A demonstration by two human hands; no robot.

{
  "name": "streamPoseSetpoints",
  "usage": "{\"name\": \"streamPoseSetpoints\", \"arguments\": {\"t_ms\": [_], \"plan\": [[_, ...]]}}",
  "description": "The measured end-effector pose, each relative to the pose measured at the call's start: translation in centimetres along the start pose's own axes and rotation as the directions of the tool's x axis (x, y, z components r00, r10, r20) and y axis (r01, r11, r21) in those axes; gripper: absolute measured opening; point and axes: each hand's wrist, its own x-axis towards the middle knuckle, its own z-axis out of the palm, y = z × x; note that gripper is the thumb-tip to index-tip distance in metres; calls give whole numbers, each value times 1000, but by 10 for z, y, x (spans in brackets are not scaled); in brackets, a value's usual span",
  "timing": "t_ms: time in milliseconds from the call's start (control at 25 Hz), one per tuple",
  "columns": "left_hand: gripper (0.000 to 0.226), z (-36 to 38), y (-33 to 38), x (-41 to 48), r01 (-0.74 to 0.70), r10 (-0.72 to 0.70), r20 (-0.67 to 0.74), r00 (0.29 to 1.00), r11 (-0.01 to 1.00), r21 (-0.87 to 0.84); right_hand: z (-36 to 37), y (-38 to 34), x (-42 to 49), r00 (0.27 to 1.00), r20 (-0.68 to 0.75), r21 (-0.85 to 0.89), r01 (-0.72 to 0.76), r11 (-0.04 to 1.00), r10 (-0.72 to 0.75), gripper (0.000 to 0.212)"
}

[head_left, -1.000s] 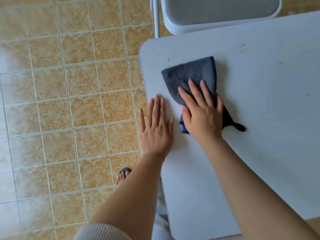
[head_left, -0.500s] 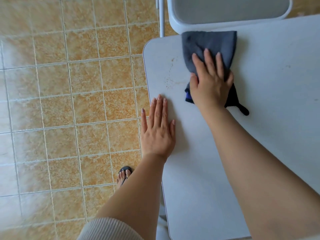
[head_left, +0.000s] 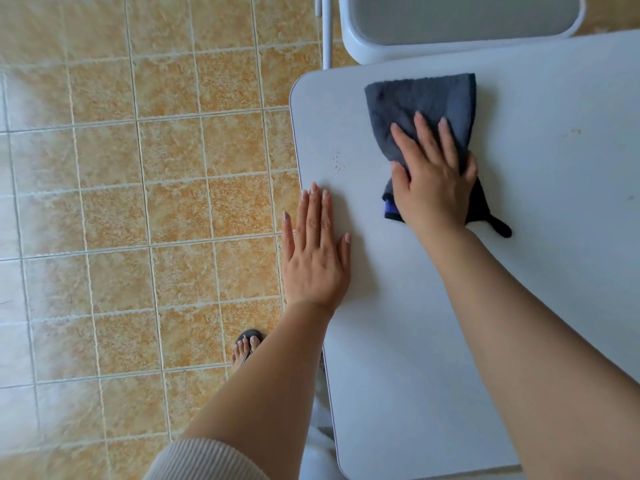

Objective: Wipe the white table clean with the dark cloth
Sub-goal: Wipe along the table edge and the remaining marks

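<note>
The white table (head_left: 540, 209) fills the right half of the view, its rounded far-left corner near the top middle. A dark grey cloth (head_left: 420, 102) lies folded on it close to that corner, with a black loop trailing at its near right end. My right hand (head_left: 434, 178) presses flat on the cloth's near half, fingers spread over it. My left hand (head_left: 317, 251) rests palm down on the table's left edge, holding nothing. A few small brownish specks (head_left: 341, 162) mark the table between the left edge and the cloth.
A white chair seat (head_left: 457, 26) is pushed against the table's far edge, its metal leg (head_left: 325, 29) to the left. Orange tiled floor (head_left: 138, 202) spreads across the left. My foot in a dark sandal (head_left: 246, 345) stands beside the table's left edge.
My right hand first pushed the cloth away to the table's far edge, then drew it back a little toward me. My left hand has stayed flat in the same place.
</note>
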Motion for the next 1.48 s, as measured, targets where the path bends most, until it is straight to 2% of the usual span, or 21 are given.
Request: {"name": "streamPoseSetpoints", "arguments": {"t_ms": [80, 160, 280, 360, 440, 480, 600, 680, 760, 880, 920, 1000, 1160, 1240, 1320, 1480], "plan": [[61, -2, 2, -3, 80, -80, 2, 997, 997, -3, 4, -19, -5, 998, 23, -11, 59, 998, -59, 49], [60, -3, 2, -10, 113, -113, 12, 993, 994, -3, 8, -23, -26, 980, 48, -44, 198, 979, -195, 49], [59, -4, -3, -18, 100, -99, 28, 995, 995, -3, 7, -5, -65, 931, 37, -77, 365, 928, -363, 47], [59, -4, -6, -20, 81, -81, 24, 996, 997, 5, 2, 18, -83, 921, 19, -120, 389, 913, -390, 47], [59, -3, -7, -20, 75, -75, 25, 997, 997, 8, -5, 39, -86, 944, -6, -148, 327, 934, -331, 48], [60, -2, -7, -20, 78, -78, 25, 997, 997, 3, -6, 43, -81, 967, -19, -141, 251, 958, -256, 47], [59, -1, -8, -18, 81, -81, 24, 996, 997, -3, -1, 16, -47, 995, -44, -29, -91, 995, 89, 48], [59, -1, -7, -17, 78, -78, 22, 997, 997, -5, 8, -18, -29, 976, -33, 17, -217, 976, 217, 48], [58, -3, -4, -10, 88, -87, 23, 996, 996, -21, 14, -36, -32, 989, -21, 7, -147, 989, 148, 48], [58, -4, -2, 10, 123, -121, 20, 992, 991, -62, 13, -20, -63, 992, -32, -73, 122, 990, -125, 49], [57, -4, -3, 16, 126, -125, 16, 992, 989, -72, 12, -6, -75, 983, -57, -91, 169, 981, -175, 49], [57, -2, -3, 20, 129, -129, 9, 992, 988, -84, 8, 21, -89, 983, -93, -117, 149, 982, -160, 47], [57, 4, -6, 19, 130, -131, 1, 991, 983, -128, 4, 28, -57, 987, -93, -55, -139, 989, 134, 48], [57, 4, -7, 20, 120, -122, -1, 993, 981, -155, 6, 7, -24, 977, -73, -3, -202, 979, 201, 50], [57, 4, -8, 21, 113, -115, -1, 993, 979, -167, 10, -17, -4, 990, -37, 6, -133, 991, 133, 50], [57, 5, -8, 21, 110, -112, -1, 994, 978, -177, 17, -25, -26, 990, -39, -65, 130, 989, -133, 50]]}}
